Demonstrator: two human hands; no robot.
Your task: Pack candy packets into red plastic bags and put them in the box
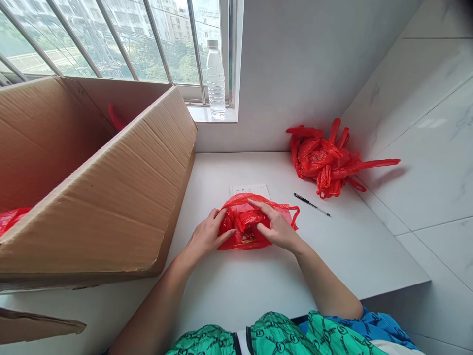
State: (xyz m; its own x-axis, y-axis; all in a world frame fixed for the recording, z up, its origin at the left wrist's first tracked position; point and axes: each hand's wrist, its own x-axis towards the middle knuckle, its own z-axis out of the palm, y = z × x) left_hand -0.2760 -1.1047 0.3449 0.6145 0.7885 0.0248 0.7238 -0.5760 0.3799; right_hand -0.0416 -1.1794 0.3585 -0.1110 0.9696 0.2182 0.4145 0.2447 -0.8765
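A red plastic bag (pixel 242 242) lies on the white tabletop in front of me with its mouth spread open. Inside it is crumpled red plastic, and a small patch of gold-coloured print shows near the lower edge. My left hand (pixel 209 232) holds the bag's left side, its thumb over the plastic and some fingertips hidden. At the right side, my right hand (pixel 280 228) touches the bag with index finger and thumb spread apart around the opening. Behind the bag, a white booklet or paper (pixel 254 189) is partly covered. A black-and-clear pen (pixel 312 204) lies to the right.
A large open cardboard box (pixel 140 197) stands at the left, with red plastic inside. Several crumpled red bags (pixel 325 160) are heaped at the back right against the wall. A clear water bottle (pixel 216 81) stands on the windowsill (pixel 199 114). A cardboard flap (pixel 37 326) juts in at the lower left.
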